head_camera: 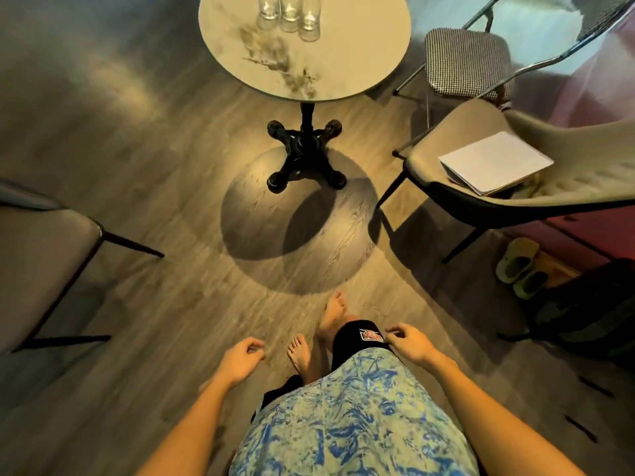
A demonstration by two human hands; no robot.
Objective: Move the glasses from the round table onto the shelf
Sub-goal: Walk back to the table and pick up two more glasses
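Head-mounted wide-angle view, looking down over a wood-plank floor (154, 207).

Top centre: round bench (336, 63) with pale marbled top, carried on a single black post and four-footed black base (305, 156); circular shadow cast on the floor beneath. Three clear glasses (290, 13) upright in a close row near the far side of the bench top, cut off by the upper frame edge; the rightmost nearest the camera, the three side by side and touching or nearly so.

Right of the bench: metal-framed chair with houndstooth seat (467, 61); nearer, a padded grey chair (481, 204) on black legs, with a flat white booklet or paper stack (494, 161) lying on its seat. Pair of green slippers (520, 266) on the floor by a dark red cabinet front. Dark bag (584, 310) at the right edge. Left edge: part of another grey chair (41, 269) with black legs.

Bottom: person standing, bare feet (330, 324) on the floor, blue-and-cream patterned shirt (354, 417) over black shorts. Left hand (240, 359) low at the side, fingers loosely curled, grasping nothing. Right hand (409, 343) at the hem of the shorts, fingers relaxed and bent, likewise empty. Both hands well apart from the bench and the glasses. Shelf outside the view.
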